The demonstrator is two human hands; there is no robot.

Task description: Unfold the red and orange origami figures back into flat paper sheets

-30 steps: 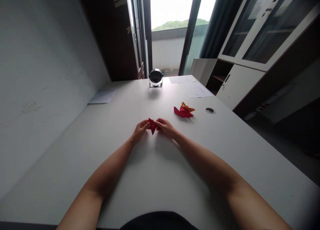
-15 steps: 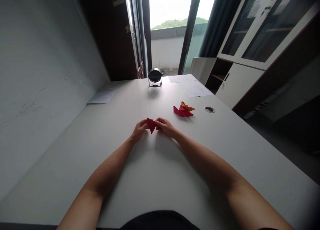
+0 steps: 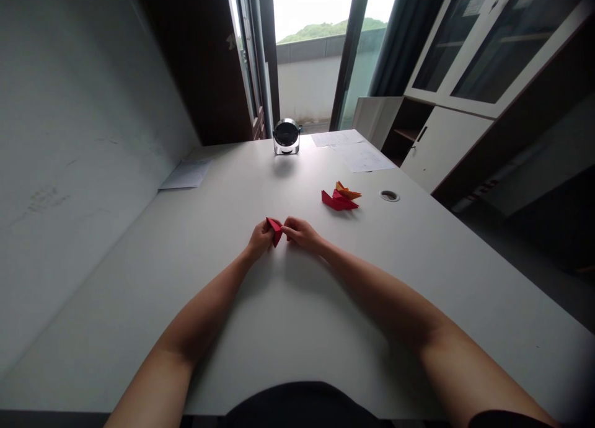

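A small piece of folded red paper [image 3: 276,231] is held up between my two hands, a little above the white table [image 3: 297,329]. My left hand [image 3: 261,239] is closed on its left side, the fingers partly behind it. At the right edge of the paper, my right hand [image 3: 300,232] pinches with thumb and fingertips. Beyond and to the right lie a red folded paper figure [image 3: 338,201] and an orange folded paper figure [image 3: 351,193], touching or overlapping each other.
A round black device on a silver stand [image 3: 286,136] is at the table's far edge. Paper sheets [image 3: 369,158] lie at the far right, and more papers [image 3: 186,174] by the left wall. A round cable hole [image 3: 389,196] is at the right.
The folded red paper has turned and shifted slightly left, showing a narrower, folded side. My right hand has moved left with it. The view has tilted slightly.
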